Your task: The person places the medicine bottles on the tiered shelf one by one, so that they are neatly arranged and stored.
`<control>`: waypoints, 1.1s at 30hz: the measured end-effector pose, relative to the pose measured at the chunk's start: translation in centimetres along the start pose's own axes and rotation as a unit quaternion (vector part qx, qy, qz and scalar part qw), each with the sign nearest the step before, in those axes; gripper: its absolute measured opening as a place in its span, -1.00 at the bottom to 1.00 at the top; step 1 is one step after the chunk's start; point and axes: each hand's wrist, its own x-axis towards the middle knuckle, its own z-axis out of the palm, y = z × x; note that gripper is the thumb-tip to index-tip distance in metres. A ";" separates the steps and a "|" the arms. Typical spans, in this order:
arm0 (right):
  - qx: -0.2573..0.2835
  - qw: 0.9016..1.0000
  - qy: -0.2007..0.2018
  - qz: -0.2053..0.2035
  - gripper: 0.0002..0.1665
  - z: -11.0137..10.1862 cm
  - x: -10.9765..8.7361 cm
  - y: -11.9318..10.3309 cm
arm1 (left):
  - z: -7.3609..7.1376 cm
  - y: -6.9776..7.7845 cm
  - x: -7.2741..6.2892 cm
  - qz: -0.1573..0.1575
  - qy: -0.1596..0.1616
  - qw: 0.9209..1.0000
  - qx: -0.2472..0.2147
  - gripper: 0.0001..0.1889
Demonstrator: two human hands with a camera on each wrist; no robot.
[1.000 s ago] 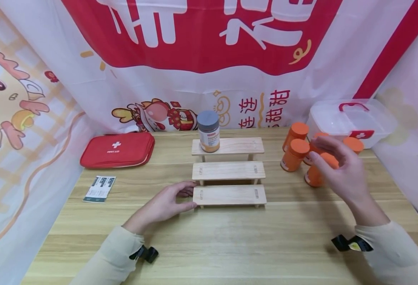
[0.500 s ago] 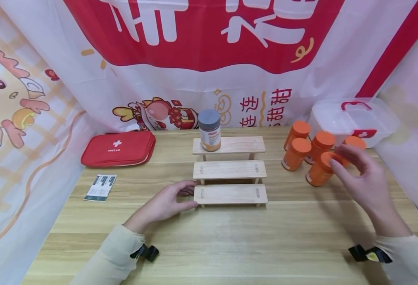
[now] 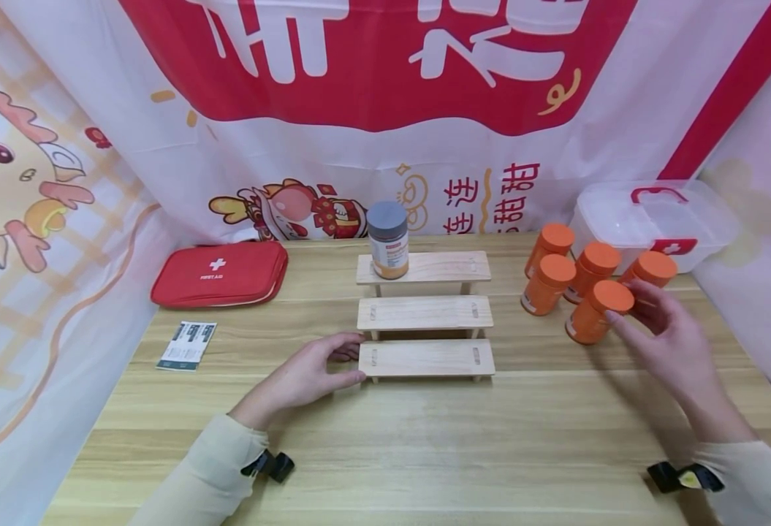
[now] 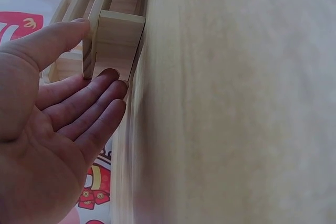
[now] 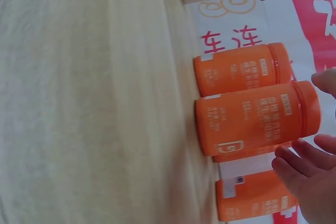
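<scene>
In the head view, my left hand (image 3: 306, 372) rests at the left end of the lowest step of the wooden three-step display stand (image 3: 426, 358). Its thumb lies at the front corner and its fingers at the rear one, fairly straight in the left wrist view. My right hand (image 3: 671, 340) is spread around the lid of the nearest orange bottle (image 3: 592, 318), thumb on one side, fingers on the other. In the right wrist view, this upright bottle (image 5: 252, 119) is not gripped; fingertip contact is unclear. A grey-lidded bottle (image 3: 388, 245) stands on the top step, at its left.
Several other orange bottles (image 3: 546, 288) cluster behind the nearest one. Behind them is a clear plastic first-aid box (image 3: 622, 212). A red first-aid pouch (image 3: 217, 277) and a small printed packet (image 3: 186, 345) lie at the left. Printed cloth (image 3: 319, 146) hangs around the table (image 3: 424, 453).
My right hand has moved right from above the orange bottles, then lowered to the nearest bottle's lid, its fingers drawing closer around it. My left hand has stayed at the stand.
</scene>
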 end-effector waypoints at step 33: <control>-0.028 0.999 -0.007 0.036 -0.04 1.0 0.6 1.2 | -0.1 -0.2 0.1 -0.009 -0.002 1.000 0.005 -0.34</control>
